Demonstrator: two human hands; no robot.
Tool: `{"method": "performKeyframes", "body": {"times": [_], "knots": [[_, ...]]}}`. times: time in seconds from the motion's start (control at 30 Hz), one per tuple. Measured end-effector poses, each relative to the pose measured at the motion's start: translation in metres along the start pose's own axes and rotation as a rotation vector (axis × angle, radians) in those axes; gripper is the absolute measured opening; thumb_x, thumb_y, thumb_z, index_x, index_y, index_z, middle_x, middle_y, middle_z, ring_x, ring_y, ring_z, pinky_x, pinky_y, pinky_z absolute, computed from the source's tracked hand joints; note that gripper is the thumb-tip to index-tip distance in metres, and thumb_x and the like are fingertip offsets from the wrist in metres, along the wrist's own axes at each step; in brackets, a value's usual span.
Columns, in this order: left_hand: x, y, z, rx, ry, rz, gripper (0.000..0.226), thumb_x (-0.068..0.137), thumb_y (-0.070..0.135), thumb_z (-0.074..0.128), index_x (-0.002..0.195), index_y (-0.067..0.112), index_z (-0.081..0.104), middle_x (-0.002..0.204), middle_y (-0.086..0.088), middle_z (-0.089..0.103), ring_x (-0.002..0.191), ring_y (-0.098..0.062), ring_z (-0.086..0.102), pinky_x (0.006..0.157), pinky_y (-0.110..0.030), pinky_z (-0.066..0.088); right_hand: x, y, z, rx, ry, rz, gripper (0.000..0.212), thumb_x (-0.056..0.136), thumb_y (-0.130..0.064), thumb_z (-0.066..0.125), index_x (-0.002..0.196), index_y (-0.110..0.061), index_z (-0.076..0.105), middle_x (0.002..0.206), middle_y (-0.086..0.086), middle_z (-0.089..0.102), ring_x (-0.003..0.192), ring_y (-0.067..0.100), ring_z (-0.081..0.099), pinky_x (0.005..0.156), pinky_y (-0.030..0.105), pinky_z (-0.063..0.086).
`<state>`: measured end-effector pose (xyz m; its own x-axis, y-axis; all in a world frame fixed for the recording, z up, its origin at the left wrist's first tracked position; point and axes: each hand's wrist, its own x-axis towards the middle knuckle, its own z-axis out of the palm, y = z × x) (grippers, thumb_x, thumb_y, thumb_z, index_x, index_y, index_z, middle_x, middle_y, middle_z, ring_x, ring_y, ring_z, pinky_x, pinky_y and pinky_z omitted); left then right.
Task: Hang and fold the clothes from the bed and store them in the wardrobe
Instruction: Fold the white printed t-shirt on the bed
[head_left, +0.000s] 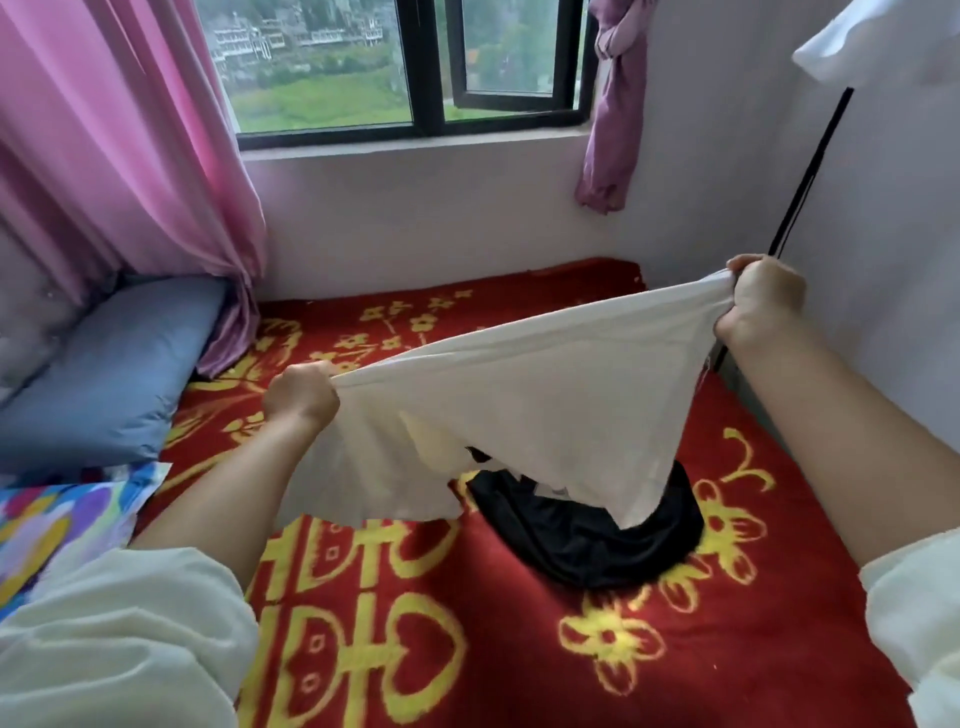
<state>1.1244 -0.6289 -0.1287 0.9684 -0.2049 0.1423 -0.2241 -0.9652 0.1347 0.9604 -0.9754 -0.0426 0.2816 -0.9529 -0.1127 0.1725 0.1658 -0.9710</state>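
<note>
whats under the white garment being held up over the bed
A black garment lies bunched on the red blanket, below the white garment stretched between the left hand and right hand. The white cloth hides its far part.

This is a bedroom in a home. A bed (467, 649) covered by a red blanket with yellow flower patterns fills the corner, a blue pillow (104, 374) lies at its left side, and pink curtains (119, 156) frame a dark-framed window (415, 67) looking out on greenery and distant buildings.
</note>
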Motion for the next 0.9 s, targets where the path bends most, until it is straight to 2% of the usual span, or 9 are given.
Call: {"method": "performKeyframes", "body": {"times": [0.17,0.23,0.3,0.4,0.5,0.6,0.67,0.77,0.9], "knots": [[-0.003,-0.025,0.036,-0.375,-0.196,-0.25,0.027,0.094,0.01,0.034,0.105,0.014,0.059,0.113,-0.018,0.058,0.097,-0.033,0.054,0.071,-0.032,0.042,-0.009,0.028,-0.012,-0.182,-0.133,-0.048,0.061,0.064,0.015,0.024,0.024,-0.022,0.052,0.037,-0.008,0.049,0.038,0.004,0.047,0.039,0.013,0.036],[-0.002,-0.029,0.045,-0.731,-0.252,-0.278,0.023,0.091,0.006,0.036,0.097,0.017,0.056,0.098,-0.014,0.056,0.088,-0.025,0.05,0.061,-0.028,0.041,-0.018,0.044,-0.018,-0.376,-0.427,-0.022,0.063,0.067,0.019,0.023,0.031,-0.018,0.058,0.036,-0.007,0.052,0.04,0.01,0.05,0.037,0.012,0.036],[-0.008,-0.041,0.05,-0.783,-0.251,-0.118,0.016,0.079,0.01,0.043,0.083,0.011,0.057,0.075,-0.007,0.054,0.08,-0.022,0.048,0.059,-0.027,0.037,-0.028,0.069,-0.027,-0.895,-0.817,0.033,0.057,0.076,0.018,0.025,0.057,-0.013,0.068,0.065,-0.001,0.061,0.063,0.017,0.054,0.049,0.019,0.042],[-0.033,-0.076,0.067,-0.41,-0.471,0.111,0.032,0.058,0.036,0.042,0.068,0.009,0.058,0.069,-0.006,0.058,0.069,-0.018,0.049,0.055,-0.025,0.034,-0.052,0.137,-0.046,-1.536,-1.294,0.223,0.042,0.081,0.007,0.036,0.083,-0.019,0.069,0.093,0.0,0.061,0.085,0.018,0.056,0.061,0.018,0.042],[-0.089,-0.128,0.109,0.052,-0.795,0.065,0.025,0.086,0.011,0.041,0.103,0.008,0.058,0.104,-0.01,0.061,0.085,-0.022,0.056,0.06,-0.025,0.041,-0.101,0.227,-0.059,-1.843,-1.652,0.467,0.033,0.087,-0.008,0.048,0.109,-0.024,0.066,0.117,0.008,0.057,0.098,0.023,0.059,0.079,0.023,0.046],[-0.153,-0.178,0.154,0.382,-0.924,-0.06,0.041,0.093,0.006,0.035,0.131,0.012,0.046,0.131,-0.008,0.051,0.113,-0.023,0.055,0.084,-0.031,0.048,-0.165,0.307,-0.061,-2.026,-2.015,0.238,0.034,0.088,-0.024,0.052,0.121,-0.021,0.06,0.113,0.006,0.061,0.08,0.017,0.051,0.076,0.028,0.04],[-0.184,-0.201,0.174,0.433,-0.926,-0.218,0.046,0.094,0.007,0.03,0.138,0.018,0.038,0.138,-0.005,0.043,0.124,-0.022,0.047,0.094,-0.035,0.043,-0.2,0.344,-0.071,-2.019,-2.212,0.317,0.034,0.091,-0.017,0.049,0.123,-0.018,0.058,0.12,0.011,0.059,0.087,0.023,0.054,0.076,0.031,0.041],[-0.217,-0.241,0.203,0.479,-0.99,-0.38,0.051,0.095,0.015,0.025,0.145,0.022,0.021,0.139,-0.004,0.04,0.127,-0.024,0.042,0.098,-0.038,0.04,-0.244,0.395,-0.074,-2.14,-2.227,0.507,0.026,0.092,-0.019,0.047,0.112,-0.009,0.061,0.107,0.015,0.06,0.093,0.027,0.058,0.081,0.033,0.048],[-0.242,-0.286,0.243,0.468,-1.1,-0.466,0.057,0.098,0.025,0.02,0.148,0.024,-0.006,0.144,-0.01,0.033,0.129,-0.029,0.038,0.102,-0.043,0.035,-0.255,0.435,-0.033,-1.99,-2.077,0.192,0.043,0.093,-0.006,0.035,0.132,-0.014,0.048,0.135,0.008,0.049,0.121,0.026,0.048,0.096,0.03,0.039]]}}
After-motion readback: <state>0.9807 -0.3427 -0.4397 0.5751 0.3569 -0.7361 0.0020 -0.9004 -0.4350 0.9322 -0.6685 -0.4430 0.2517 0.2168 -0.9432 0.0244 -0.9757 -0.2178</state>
